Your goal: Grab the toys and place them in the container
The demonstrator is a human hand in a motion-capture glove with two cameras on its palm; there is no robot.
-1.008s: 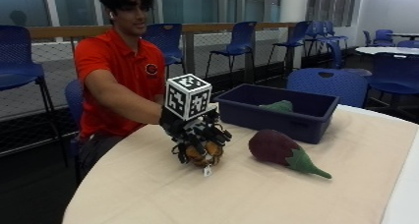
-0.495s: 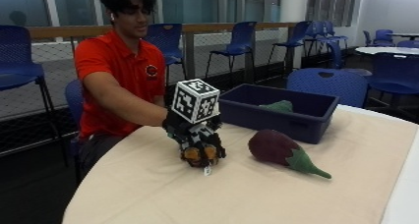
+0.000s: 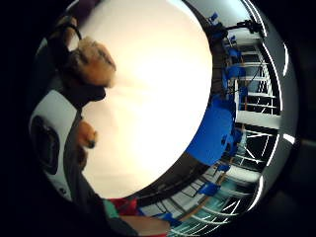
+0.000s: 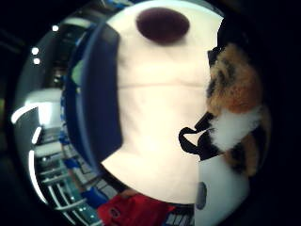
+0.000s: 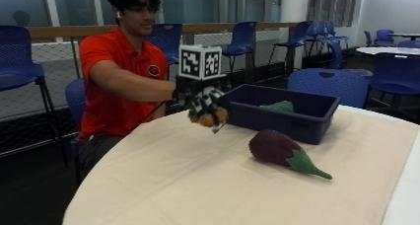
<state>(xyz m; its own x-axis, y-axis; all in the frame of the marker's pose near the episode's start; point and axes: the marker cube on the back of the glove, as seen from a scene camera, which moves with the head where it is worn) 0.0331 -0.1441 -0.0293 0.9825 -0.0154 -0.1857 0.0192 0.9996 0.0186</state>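
Outside view: a person in a red shirt sits at a round table [image 5: 197, 185] covered in a cream cloth, the gloved right hand [image 5: 200, 94] raised above the tabletop and grasping a small plush toy [image 5: 209, 117] of orange, black and white fur, which hangs clear of the table just beside the near end of the dark blue container [image 5: 289, 117]. A green toy [image 5: 279, 106] lies inside the container, partly hidden by its wall. A plush eggplant [image 5: 282, 151], purple with a green stem, lies on the cloth in front of the container, apart from it. Right thumb side palm view: the plush toy [image 4: 235, 108] fills the space next to the palm, with the eggplant [image 4: 162, 24] and the container [image 4: 96, 89] lying on the table [image 4: 155, 117] beyond. Right little finger side palm view: orange fur of the plush toy [image 3: 94, 61] shows among the black straps, over the bare table [image 3: 148, 98]; blue chairs [image 3: 212, 131] stand past its edge.
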